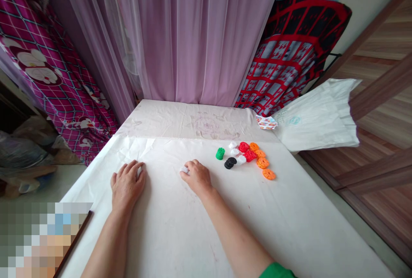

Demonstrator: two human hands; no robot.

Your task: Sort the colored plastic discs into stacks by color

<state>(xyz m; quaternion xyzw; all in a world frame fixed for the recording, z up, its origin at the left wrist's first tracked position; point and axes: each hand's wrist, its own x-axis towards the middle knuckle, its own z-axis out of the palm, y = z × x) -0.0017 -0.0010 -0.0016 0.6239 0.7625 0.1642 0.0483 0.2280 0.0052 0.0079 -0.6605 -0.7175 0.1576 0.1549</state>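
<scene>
White piece [183, 169] pinched between thumb and index of the right hand [198, 178], just above or on the desk [257, 213], left of the loose discs. Near side: green sleeve [277, 271] at bottom, both forearms laid over the front of the desk. Blurred block at lower left, dark rim [73, 243] slanting along it, next to the left desk edge. Left hand [127, 185] palm down, fingers slightly spread and curved, nearer the left edge than the right hand is to the right one; a pale bit shows by its thumb, cannot tell if held. Right hand's fingers are closed down to the piece's thickness. Plain strip of white cover between the hands, wider stretch from right forearm to right edge.

Beyond the right hand, to its right: green stack [220, 153], black stack [230, 163], white discs [234, 151], red discs [247, 151], then orange discs [262, 163] trailing toward the right edge, well inside it. Behind them, a band of floral cover [206, 123] up to the far edge. Small patterned item [266, 122] and white bag [318, 117] crowd the far right corner, bag leaning out past the edge. Purple curtain [199, 33] right behind the far edge.
</scene>
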